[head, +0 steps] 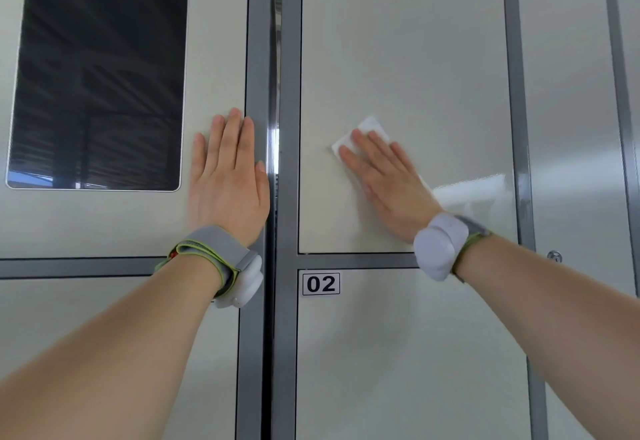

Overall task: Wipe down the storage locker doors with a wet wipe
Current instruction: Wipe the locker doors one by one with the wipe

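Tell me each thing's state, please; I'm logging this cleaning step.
left hand: open, flat on the left panel.
right hand: open, pressing the wet wipe against the upper door.
wet wipe: flat on the door, partly under the hand.
upper door: shut, glossy patch right of the hand.
door 02: shut.
screen: dark, only reflections.

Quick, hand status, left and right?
Left hand: open, flat on the panel beside the dark screen, holding nothing.
Right hand: open, straight fingers pressing the wipe against the locker door.

Right hand (388, 180) flat, pressing wet wipe (369, 131) on locker door (433, 59).
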Available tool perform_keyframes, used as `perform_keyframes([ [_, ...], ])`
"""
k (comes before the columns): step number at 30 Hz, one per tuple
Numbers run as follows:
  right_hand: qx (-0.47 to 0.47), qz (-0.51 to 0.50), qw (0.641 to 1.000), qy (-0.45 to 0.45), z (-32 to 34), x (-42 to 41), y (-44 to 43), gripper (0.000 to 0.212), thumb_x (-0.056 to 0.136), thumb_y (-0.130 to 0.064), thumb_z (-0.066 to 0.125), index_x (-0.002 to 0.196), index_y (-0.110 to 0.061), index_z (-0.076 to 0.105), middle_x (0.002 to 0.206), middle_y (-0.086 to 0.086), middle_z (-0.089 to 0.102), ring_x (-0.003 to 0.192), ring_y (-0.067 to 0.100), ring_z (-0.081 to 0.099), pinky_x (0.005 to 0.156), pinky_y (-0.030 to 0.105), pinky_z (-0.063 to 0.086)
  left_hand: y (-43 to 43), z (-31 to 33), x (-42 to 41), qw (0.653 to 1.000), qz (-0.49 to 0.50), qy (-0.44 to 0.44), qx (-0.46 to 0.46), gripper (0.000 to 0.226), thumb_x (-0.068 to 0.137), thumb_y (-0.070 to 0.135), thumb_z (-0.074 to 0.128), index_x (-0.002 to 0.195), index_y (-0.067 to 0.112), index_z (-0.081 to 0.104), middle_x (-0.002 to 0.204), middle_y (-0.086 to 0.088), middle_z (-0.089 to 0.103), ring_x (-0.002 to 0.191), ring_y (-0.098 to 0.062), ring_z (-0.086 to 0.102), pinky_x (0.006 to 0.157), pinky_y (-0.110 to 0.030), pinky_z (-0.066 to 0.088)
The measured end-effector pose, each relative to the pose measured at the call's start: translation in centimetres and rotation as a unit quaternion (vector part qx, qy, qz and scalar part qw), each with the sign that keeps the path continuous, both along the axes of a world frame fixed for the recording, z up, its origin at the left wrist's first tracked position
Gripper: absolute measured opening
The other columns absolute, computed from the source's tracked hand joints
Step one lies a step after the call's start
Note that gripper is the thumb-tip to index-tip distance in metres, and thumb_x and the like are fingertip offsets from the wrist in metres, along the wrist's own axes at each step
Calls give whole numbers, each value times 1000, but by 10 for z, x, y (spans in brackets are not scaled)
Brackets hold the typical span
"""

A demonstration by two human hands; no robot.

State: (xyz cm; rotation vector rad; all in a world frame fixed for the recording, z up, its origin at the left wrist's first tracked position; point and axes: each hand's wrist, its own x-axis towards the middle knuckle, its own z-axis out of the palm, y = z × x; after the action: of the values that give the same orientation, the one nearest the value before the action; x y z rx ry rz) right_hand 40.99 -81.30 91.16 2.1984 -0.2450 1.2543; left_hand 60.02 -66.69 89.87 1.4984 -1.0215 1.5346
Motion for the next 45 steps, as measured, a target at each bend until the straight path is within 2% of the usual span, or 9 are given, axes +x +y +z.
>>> perform_keyframes([
  [6,58,-16,993,-99,35,21,14,60,97,-3,29,151,-23,11,159,0,-1,146,19,-7,113,28,-12,-2,-1,1,1000,-9,-8,-12,58,92,24,20,144,0,32,152,-14,29,142,-30,22,117,-43,8],
  [11,-2,14,998,-65,4,31,18,66,92,2,37,150,-20,17,159,2,8,146,21,1,112,27,-13,0,0,2,999,-21,-2,-39,58,92,22,23,145,-2,28,153,-16,27,142,-32,21,116,-39,2],
  [14,-21,27,999,-35,-17,30,16,72,86,6,46,149,-19,24,157,5,17,144,23,9,114,28,-8,1,-1,2,998,-11,21,-61,58,93,20,26,146,-3,23,154,-20,19,143,-35,14,116,-44,-2],
  [18,-20,26,999,22,-24,17,14,67,88,5,43,148,-19,25,157,4,16,145,22,8,113,26,-10,1,0,2,997,-15,52,-57,59,91,19,28,145,-6,23,153,-22,20,143,-37,14,117,-47,1],
  [21,21,2,1000,-18,1,14,14,62,95,0,36,150,-23,15,159,1,4,146,19,-3,110,21,-16,1,1,3,997,-11,53,-48,59,91,20,25,144,-7,24,153,-21,21,143,-36,14,117,-45,0],
  [25,86,-14,992,-92,33,27,23,58,99,-7,27,151,-25,7,159,-2,-6,145,18,-11,112,27,-14,1,2,5,998,-4,48,-45,58,91,19,27,144,-7,25,153,-21,23,143,-35,16,117,-44,0],
  [31,51,14,997,-53,5,35,31,61,97,-5,31,150,-24,8,159,-1,-4,146,18,-10,109,23,-20,12,-3,11,999,-1,37,-8,61,93,26,25,146,-2,22,155,-17,20,144,-31,15,117,-38,0],
  [39,37,35,999,20,-32,26,28,71,91,7,38,150,-25,16,158,-4,4,146,16,-4,113,24,-14,24,-7,21,999,7,1,34,62,92,29,19,147,0,23,154,-16,22,143,-31,17,116,-29,-7],
  [45,91,34,993,-68,7,37,31,71,89,11,33,150,-22,16,159,-1,1,146,18,-7,108,21,-17,21,-9,22,1000,17,-8,22,60,94,27,21,146,-1,23,153,-18,24,142,-32,20,116,-28,-8],
])
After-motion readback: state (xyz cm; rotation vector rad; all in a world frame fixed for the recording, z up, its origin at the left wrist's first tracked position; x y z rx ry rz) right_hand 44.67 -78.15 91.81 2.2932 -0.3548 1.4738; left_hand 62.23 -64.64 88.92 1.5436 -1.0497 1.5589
